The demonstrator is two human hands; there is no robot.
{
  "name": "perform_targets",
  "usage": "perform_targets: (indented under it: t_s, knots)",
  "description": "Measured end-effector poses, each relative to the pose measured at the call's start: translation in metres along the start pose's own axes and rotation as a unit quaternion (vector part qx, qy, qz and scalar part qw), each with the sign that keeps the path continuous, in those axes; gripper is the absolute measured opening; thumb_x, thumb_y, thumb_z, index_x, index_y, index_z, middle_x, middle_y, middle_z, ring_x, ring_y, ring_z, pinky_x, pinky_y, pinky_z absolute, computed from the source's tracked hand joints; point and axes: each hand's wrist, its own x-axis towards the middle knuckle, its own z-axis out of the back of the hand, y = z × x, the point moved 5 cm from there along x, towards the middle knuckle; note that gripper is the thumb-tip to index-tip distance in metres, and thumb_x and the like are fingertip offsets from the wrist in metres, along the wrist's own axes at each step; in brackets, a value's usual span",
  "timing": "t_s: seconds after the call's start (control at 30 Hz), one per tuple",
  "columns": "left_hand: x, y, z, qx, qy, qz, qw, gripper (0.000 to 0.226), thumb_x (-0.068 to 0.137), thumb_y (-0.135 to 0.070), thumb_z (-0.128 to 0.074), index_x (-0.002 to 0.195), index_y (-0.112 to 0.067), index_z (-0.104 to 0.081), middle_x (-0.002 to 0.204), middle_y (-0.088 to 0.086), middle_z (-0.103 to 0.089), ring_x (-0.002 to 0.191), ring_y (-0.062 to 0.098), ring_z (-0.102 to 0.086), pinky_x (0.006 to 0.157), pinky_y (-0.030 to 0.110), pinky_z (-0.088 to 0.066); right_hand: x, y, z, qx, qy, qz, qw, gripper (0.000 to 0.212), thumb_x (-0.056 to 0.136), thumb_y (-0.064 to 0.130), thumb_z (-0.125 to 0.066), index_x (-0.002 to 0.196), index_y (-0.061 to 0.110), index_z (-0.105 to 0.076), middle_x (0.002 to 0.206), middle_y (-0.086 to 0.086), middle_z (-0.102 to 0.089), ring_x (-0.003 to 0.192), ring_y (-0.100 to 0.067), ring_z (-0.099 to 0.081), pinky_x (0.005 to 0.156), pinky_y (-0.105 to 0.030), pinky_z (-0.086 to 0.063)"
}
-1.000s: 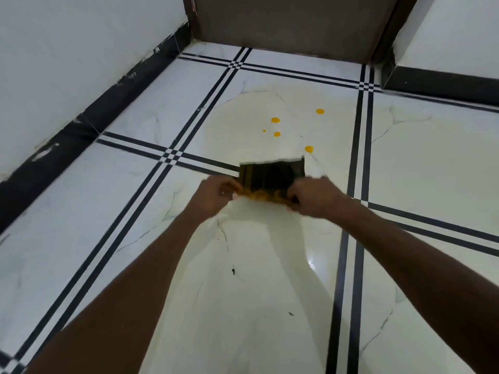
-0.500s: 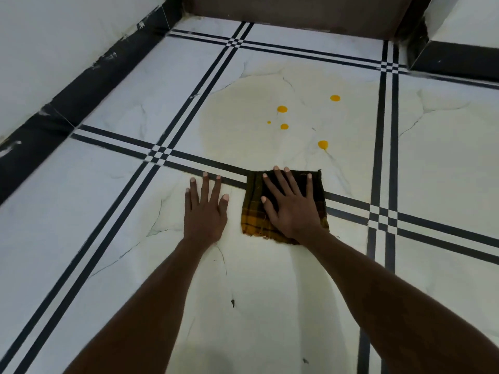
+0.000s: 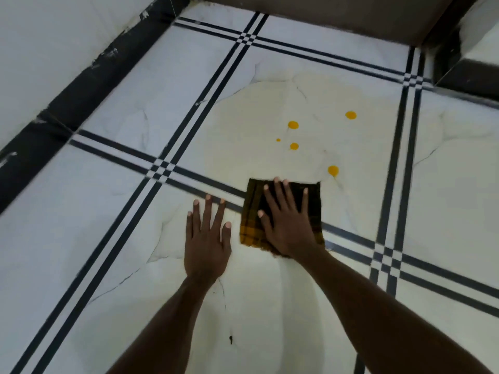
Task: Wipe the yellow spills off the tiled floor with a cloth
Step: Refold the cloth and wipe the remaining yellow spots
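at the centre of the frame, a folded dark brown and yellow checked cloth (image 3: 280, 211) lies flat on the glossy white marble-look tiled floor (image 3: 135, 238), across one of the black double stripes (image 3: 351, 238) that border the tiles. the right hand (image 3: 287, 222) is pressed palm-down on the cloth with fingers spread, not clenched around it, only weighing it against the floor. just to the left, the left hand (image 3: 206, 238) rests flat on the bare tile, fingers splayed, gripping nothing and apart from the cloth's edge.

the wiping looks barely begun. five round yellow spills (image 3: 293, 125) show above the cloth in the upper middle of the frame, all whole and unsmeared. the nearest drop (image 3: 333, 170) sits just beyond the cloth's upper right corner, not touched by it. the other four lie further up and all are left to clean. whether the yellow on the cloth is pattern or stain cannot be told.

no brand, label or readable writing shows anywhere.
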Motion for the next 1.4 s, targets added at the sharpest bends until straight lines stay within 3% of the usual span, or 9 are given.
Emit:
perform_targets:
  t_s: [0.3,0.53,0.7,0.8,0.9,1.0,1.17,1.33,1.4]
  knots:
    - [0.004,-0.009,0.012,-0.042,0.003,0.002,0.999,0.059,0.108,-0.043,-0.036,0.163,-0.024,-0.029,0.175,0.007,-0.015,0.163,0.03,-0.007,0.128,0.053,-0.024,-0.034,-0.013,0.011,0.013,0.081,0.02,0.996,0.071,0.107,0.063,-0.02,0.167,0.032,0.003,0.175,0.003,0.015,0.162,-0.018,0.019,0.129,-0.063,0.003]
    - [0.019,-0.008,0.012,-0.048,-0.026,-0.011,0.998,0.058,0.107,-0.045,-0.037,0.161,-0.024,-0.036,0.172,0.008,-0.025,0.161,0.03,-0.016,0.128,0.05,-0.024,-0.021,-0.012,0.02,-0.045,0.001,0.019,0.999,0.067,0.106,0.064,-0.023,0.166,0.038,-0.01,0.177,-0.005,0.004,0.164,-0.025,0.01,0.127,-0.068,-0.003]
    - [0.035,0.004,0.027,-0.073,-0.045,0.006,0.996,0.048,0.107,-0.035,-0.039,0.15,-0.016,-0.049,0.153,0.014,-0.054,0.144,0.035,-0.046,0.119,0.053,-0.038,0.021,-0.008,0.023,-0.055,-0.019,-0.007,0.998,0.068,0.104,0.065,-0.025,0.166,0.037,-0.015,0.177,-0.011,-0.003,0.164,-0.029,0.003,0.125,-0.071,-0.003]
    - [0.067,0.02,0.038,-0.079,-0.066,0.004,0.995,0.048,0.11,-0.031,-0.033,0.152,-0.013,-0.047,0.157,0.015,-0.05,0.15,0.034,-0.04,0.124,0.053,-0.03,0.062,0.014,0.017,-0.03,-0.034,-0.064,0.997,0.069,0.104,0.064,-0.021,0.166,0.033,-0.019,0.175,-0.016,-0.007,0.163,-0.036,0.0,0.122,-0.075,-0.001]
    - [0.092,0.04,0.035,-0.095,-0.051,-0.001,0.994,0.052,0.107,-0.03,-0.03,0.154,-0.011,-0.045,0.16,0.016,-0.045,0.153,0.037,-0.033,0.126,0.054,-0.027,0.054,0.068,-0.002,-0.029,-0.021,0.095,0.995,0.067,0.104,0.062,-0.02,0.165,0.034,-0.022,0.176,-0.013,-0.01,0.164,-0.033,-0.003,0.123,-0.074,-0.006]
    - [0.093,0.036,0.029,-0.097,-0.033,-0.037,0.994,0.051,0.109,-0.03,-0.031,0.154,-0.012,-0.046,0.16,0.017,-0.045,0.154,0.036,-0.032,0.128,0.051,-0.026,-0.021,0.057,-0.009,-0.032,0.004,0.203,0.979,0.063,0.107,0.06,-0.027,0.166,0.038,-0.017,0.177,-0.002,-0.007,0.164,-0.023,0.001,0.128,-0.065,-0.002]
    - [0.094,-0.004,0.027,-0.115,0.018,-0.055,0.992,0.053,0.108,-0.031,-0.03,0.155,-0.012,-0.044,0.163,0.016,-0.041,0.157,0.037,-0.027,0.129,0.052,-0.022,-0.07,-0.084,0.034,-0.045,0.01,0.092,0.995,0.064,0.107,0.058,-0.032,0.166,0.04,-0.014,0.177,0.005,-0.007,0.164,-0.019,0.0,0.127,-0.063,-0.013]
    - [0.156,-0.037,0.009,-0.108,0.016,-0.082,0.991,0.06,0.106,-0.038,-0.027,0.16,-0.012,-0.036,0.168,0.015,-0.032,0.159,0.038,-0.02,0.129,0.054,-0.017,0.042,-0.157,0.066,-0.021,-0.077,-0.14,0.987,0.067,0.106,0.061,-0.017,0.166,0.033,-0.017,0.177,-0.001,-0.01,0.164,-0.025,-0.003,0.129,-0.064,-0.004]
    - [0.18,-0.044,-0.008,-0.094,0.032,-0.066,0.993,0.064,0.106,-0.041,-0.024,0.163,-0.012,-0.028,0.171,0.014,-0.024,0.16,0.038,-0.014,0.13,0.054,-0.012,0.077,-0.148,0.063,-0.025,-0.087,-0.148,0.985,0.07,0.105,0.061,-0.017,0.166,0.028,-0.02,0.176,-0.005,-0.012,0.164,-0.027,-0.005,0.129,-0.063,-0.002]
